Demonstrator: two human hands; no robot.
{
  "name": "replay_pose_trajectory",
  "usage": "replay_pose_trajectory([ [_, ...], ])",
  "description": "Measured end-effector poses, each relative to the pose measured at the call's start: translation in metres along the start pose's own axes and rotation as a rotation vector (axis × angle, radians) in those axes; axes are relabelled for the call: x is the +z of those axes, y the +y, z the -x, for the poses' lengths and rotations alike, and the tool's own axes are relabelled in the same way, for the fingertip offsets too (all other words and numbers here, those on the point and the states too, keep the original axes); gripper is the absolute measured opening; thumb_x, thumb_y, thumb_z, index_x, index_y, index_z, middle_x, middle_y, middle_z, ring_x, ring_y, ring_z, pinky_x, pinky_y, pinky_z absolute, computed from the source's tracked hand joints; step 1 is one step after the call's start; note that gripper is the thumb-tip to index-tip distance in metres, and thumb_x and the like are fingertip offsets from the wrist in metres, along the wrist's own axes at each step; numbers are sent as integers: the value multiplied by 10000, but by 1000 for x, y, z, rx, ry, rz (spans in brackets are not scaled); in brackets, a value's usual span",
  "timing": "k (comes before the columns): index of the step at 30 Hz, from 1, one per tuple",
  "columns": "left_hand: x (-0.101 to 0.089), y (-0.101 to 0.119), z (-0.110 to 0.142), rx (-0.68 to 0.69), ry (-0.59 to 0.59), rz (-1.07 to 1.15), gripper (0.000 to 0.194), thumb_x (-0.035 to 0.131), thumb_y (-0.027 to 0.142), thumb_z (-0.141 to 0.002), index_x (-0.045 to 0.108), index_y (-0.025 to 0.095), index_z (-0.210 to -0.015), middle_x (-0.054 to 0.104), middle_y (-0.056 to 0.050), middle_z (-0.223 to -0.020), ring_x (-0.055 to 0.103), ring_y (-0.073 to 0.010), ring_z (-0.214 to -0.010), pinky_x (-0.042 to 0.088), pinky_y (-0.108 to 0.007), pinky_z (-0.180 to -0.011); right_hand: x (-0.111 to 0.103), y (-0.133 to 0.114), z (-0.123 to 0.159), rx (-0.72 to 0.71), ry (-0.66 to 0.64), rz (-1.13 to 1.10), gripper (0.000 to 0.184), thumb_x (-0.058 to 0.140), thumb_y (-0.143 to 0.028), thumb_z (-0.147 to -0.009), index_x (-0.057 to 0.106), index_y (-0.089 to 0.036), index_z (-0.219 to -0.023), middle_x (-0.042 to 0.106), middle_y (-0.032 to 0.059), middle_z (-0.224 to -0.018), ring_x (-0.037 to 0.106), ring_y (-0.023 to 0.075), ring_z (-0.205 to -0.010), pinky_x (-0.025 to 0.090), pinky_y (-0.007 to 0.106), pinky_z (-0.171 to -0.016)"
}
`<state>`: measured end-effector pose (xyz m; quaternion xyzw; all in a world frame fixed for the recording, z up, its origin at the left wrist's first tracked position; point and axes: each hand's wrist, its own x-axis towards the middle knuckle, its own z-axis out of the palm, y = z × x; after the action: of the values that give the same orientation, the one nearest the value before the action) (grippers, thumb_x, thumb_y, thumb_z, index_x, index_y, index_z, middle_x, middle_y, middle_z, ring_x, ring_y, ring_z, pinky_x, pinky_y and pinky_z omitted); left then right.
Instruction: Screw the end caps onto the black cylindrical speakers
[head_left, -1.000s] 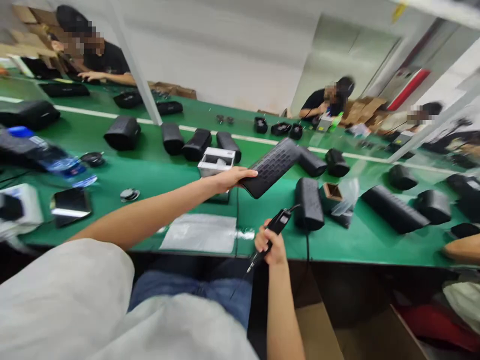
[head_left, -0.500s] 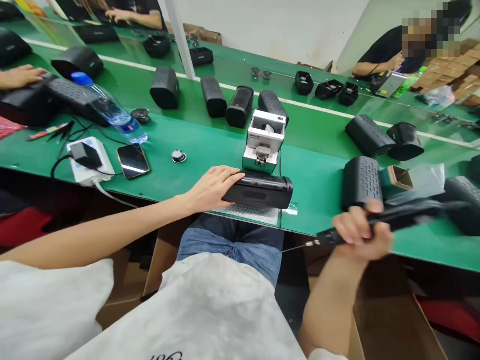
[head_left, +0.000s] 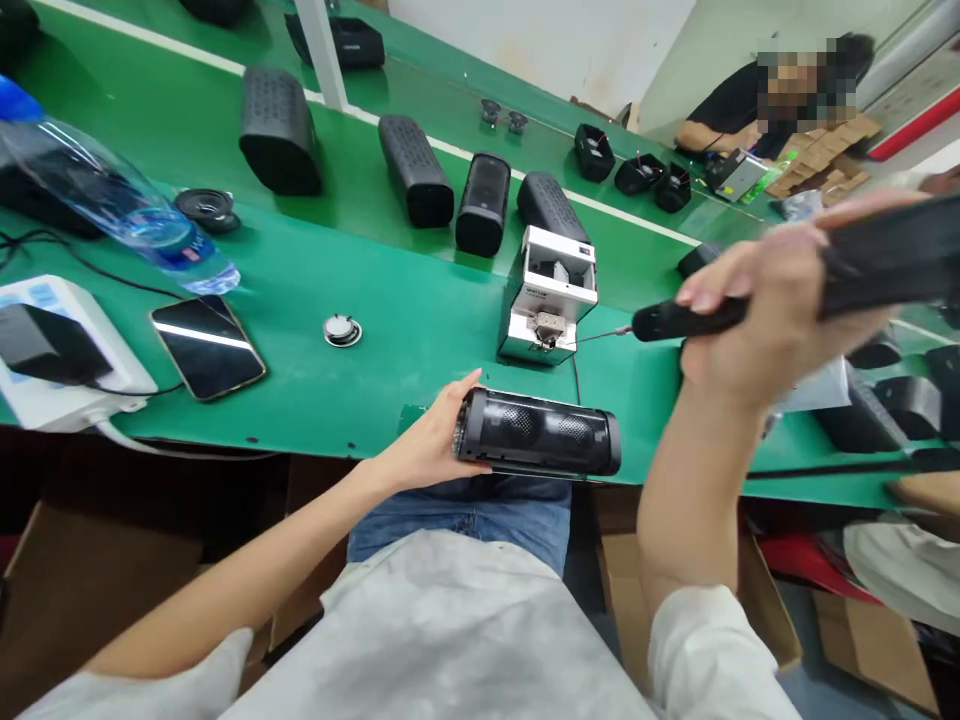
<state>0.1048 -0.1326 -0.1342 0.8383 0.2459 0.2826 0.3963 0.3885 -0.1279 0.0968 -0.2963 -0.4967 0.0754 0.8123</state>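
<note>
My left hand (head_left: 431, 435) is wrapped round the left end of a black portable speaker (head_left: 540, 432), which lies lengthwise at the table's near edge. Two round drivers show behind the speaker's dark upper face. Raised at the right, my right hand (head_left: 765, 300) grips a black electric screwdriver (head_left: 686, 321), blurred by motion. Its thin bit points left, its tip in front of the right side of a white screw feeder (head_left: 551, 290); whether it touches is unclear. The feeder stands just beyond the speaker.
Left on the green table (head_left: 405, 300) are a phone (head_left: 208, 345), a power strip (head_left: 75, 400), a water bottle (head_left: 127, 190) and a small round part (head_left: 342, 331). Several speaker housings (head_left: 280, 130) line the back. A co-worker (head_left: 731, 105) sits across at the far right.
My right hand has lifted the screwdriver from low at the table's edge up beside the screw feeder. The speaker has been turned, its driver side now showing, with my left hand still on it.
</note>
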Motion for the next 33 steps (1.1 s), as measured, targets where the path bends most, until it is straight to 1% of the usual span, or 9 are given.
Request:
replay_pose_trajectory([
  [2, 2, -3, -2, -21, -2, 57, 1461, 1050, 374, -846, 8, 366, -1870, 444, -225, -1754, 524, -486, -1632, 499, -697, -1333, 25, 31, 0, -96, -90, 59, 133, 713, -158, -916, 629, -246, -969, 480, -123, -594, 510, 102, -436, 422, 244, -428],
  [3, 3, -4, -2, -29, -6, 78, 1447, 1052, 374, -842, 34, 362, -1871, 432, -225, -1766, 516, -488, -1643, 493, -694, -1341, 30, 43, -1, -86, -114, 89, 139, 700, -152, -936, 602, -246, -965, 467, -132, -581, 502, 97, -426, 414, 237, -427],
  [6, 4, -6, -1, -48, -8, 114, 1400, 1055, 370, -835, 107, 362, -1865, 430, -213, -1780, 494, -480, -1670, 479, -687, -1361, 31, 67, -10, -65, -126, 152, 205, 714, -144, -955, 550, -267, -944, 436, -140, -566, 471, 94, -414, 398, 237, -421],
  [10, 5, -6, 0, -52, -1, 140, 1352, 1057, 370, -835, 166, 375, -1851, 445, -203, -1791, 490, -477, -1674, 484, -696, -1359, 26, 82, -15, 18, -124, 242, 222, 777, -193, -962, 578, -291, -969, 455, -119, -594, 443, 109, -422, 411, 292, -422],
  [17, 6, -5, -1, -43, -1, 120, 1382, 1063, 364, -834, 129, 384, -1853, 453, -206, -1785, 492, -483, -1667, 502, -701, -1342, 24, 92, -11, 47, -61, 308, 250, 772, -216, -1005, 541, -301, -1049, 419, -138, -629, 420, 82, -442, 387, 259, -425],
  [22, 7, -5, -1, -55, -3, 115, 1416, 1071, 363, -820, 109, 400, -1859, 477, -195, -1761, 507, -482, -1654, 507, -691, -1337, 27, 91, -8, 35, -61, 312, 209, 713, -152, -972, 558, -283, -1022, 419, -143, -596, 421, 75, -427, 366, 237, -423],
  [26, 7, -4, -1, -48, 1, 123, 1404, 1061, 366, -833, 110, 392, -1866, 497, -197, -1741, 514, -474, -1647, 502, -689, -1337, 27, 81, -3, 87, -73, 250, 204, 739, -155, -906, 594, -268, -996, 441, -142, -564, 446, 89, -404, 370, 239, -407],
  [29, 7, -5, -1, -45, -4, 138, 1398, 1052, 380, -838, 111, 384, -1872, 500, -201, -1743, 507, -476, -1650, 487, -700, -1342, 31, 56, 3, 137, -76, 212, 187, 731, -157, -852, 626, -257, -970, 443, -135, -563, 467, 103, -403, 365, 251, -397],
  [33, 6, -6, -2, -24, -7, 136, 1387, 1042, 408, -854, 105, 358, -1875, 485, -220, -1761, 489, -478, -1664, 457, -707, -1361, 51, 9, 13, 212, -61, 111, 151, 711, -169, -822, 679, -250, -945, 429, -117, -596, 436, 81, -438, 333, 236, -421],
])
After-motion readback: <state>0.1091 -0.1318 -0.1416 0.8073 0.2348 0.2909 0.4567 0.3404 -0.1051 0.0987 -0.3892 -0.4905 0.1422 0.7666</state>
